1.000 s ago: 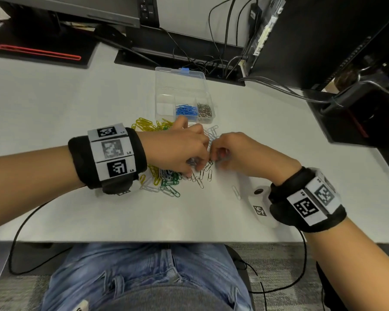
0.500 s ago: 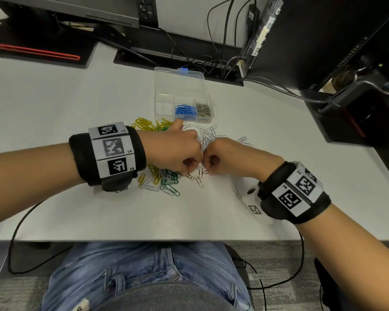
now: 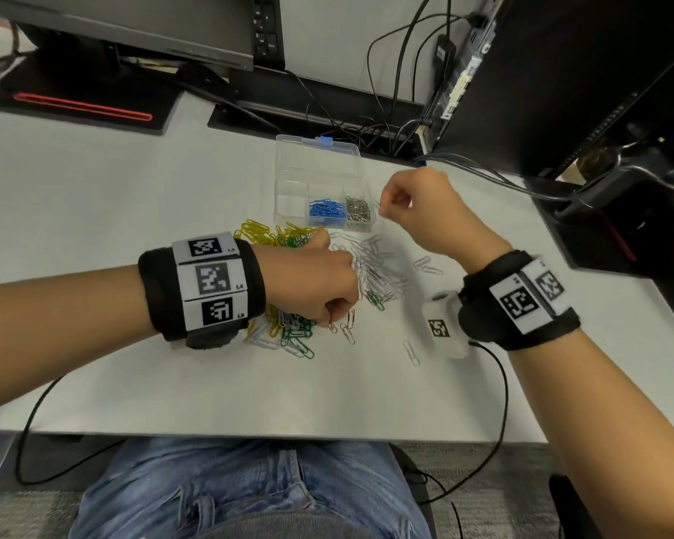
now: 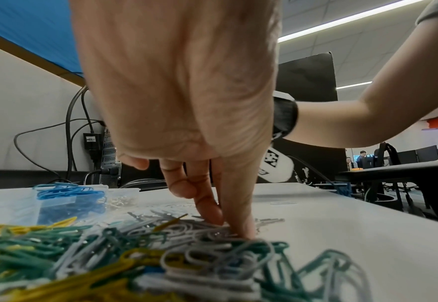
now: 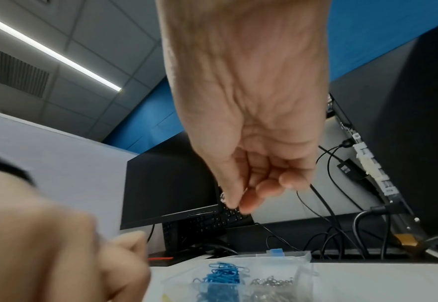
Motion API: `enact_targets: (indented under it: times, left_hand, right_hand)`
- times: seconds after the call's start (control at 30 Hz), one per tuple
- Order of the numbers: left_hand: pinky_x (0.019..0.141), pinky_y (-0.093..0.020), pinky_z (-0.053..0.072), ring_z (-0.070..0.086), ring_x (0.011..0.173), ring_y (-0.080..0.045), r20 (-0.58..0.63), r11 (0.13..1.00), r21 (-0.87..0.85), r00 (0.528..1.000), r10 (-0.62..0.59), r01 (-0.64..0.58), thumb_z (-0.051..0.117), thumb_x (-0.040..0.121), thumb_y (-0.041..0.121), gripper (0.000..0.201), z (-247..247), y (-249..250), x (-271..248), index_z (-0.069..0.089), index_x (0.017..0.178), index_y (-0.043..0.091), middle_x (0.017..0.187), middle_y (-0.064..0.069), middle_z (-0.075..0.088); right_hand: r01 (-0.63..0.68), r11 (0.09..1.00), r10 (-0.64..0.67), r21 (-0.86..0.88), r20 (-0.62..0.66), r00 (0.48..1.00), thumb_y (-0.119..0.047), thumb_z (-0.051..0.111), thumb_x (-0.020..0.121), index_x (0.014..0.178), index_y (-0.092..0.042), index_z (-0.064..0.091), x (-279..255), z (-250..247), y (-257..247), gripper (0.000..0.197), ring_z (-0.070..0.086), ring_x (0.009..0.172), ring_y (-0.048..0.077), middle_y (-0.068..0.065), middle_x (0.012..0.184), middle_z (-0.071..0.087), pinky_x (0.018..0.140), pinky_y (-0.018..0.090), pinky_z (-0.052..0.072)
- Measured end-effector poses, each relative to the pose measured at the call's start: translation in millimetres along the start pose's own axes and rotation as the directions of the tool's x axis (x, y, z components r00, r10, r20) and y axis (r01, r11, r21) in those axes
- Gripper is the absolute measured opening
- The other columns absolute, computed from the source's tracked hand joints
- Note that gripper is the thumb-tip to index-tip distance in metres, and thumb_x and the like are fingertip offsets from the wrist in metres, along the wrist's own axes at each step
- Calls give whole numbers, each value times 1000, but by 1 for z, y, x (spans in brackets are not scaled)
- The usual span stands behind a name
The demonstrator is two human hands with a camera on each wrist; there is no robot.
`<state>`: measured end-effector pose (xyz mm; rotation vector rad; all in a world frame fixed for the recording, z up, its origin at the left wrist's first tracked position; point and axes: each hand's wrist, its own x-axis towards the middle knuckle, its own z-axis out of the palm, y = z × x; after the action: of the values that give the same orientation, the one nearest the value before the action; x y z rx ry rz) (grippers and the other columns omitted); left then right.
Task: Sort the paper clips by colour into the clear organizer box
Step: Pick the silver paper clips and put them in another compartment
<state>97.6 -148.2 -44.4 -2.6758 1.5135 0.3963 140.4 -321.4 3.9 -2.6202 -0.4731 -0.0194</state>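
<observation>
Pressing into the loose clips (image 3: 308, 289) just in front of the box (image 3: 320, 180), your left hand (image 3: 308, 282) is working with curled fingers (image 4: 234, 206); whether it is gripping one, you cannot tell. Beside the box's right end, your right hand (image 3: 421, 212) is pinching something small, too blurred to name.

R hand (image 3: 425, 212) raised beside organizer box (image 3: 320, 180); L hand (image 3: 312, 282) on clips (image 3: 370, 262).

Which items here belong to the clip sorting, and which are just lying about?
Job: organizer box; blue clips; silver clips; loose mixed pile; left hand; right hand.
Lying about: monitor; cables; computer tower.
</observation>
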Motion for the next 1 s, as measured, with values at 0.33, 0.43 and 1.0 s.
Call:
enact_targets:
  times: [0.33,0.43,1.0]
  left_hand:
    - [78,-31,15,50,90,-9,2,999,53,1000,7,-7,54,91,18,12,-3,7,-3,60,88,28,77,12,46]
    - [76,-30,12,50,91,-10,27,999,40,1000,5,-6,56,89,17,13,-2,6,-4,60,84,28,72,13,45]
    - [69,-18,47,56,69,1,-246,851,-485,902,-355,203,63,87,15,6,-51,-57,25,69,85,16,77,13,63]
  right_hand:
    - [-156,987,157,-33,25,987,-8,69,83,87,-6,67,33,15,8,5,54,75,16,1,79,58,63,22,41]
    - [-90,993,102,-75,175,979,-1,70,77,82,-12,69,4,6,3,12,49,63,8,-6,72,55,54,17,36]
    - [-98,956,212,-277,421,882,-2,69,71,73,-15,62,-44,30,9,15,58,70,21,3,78,63,57,25,42]
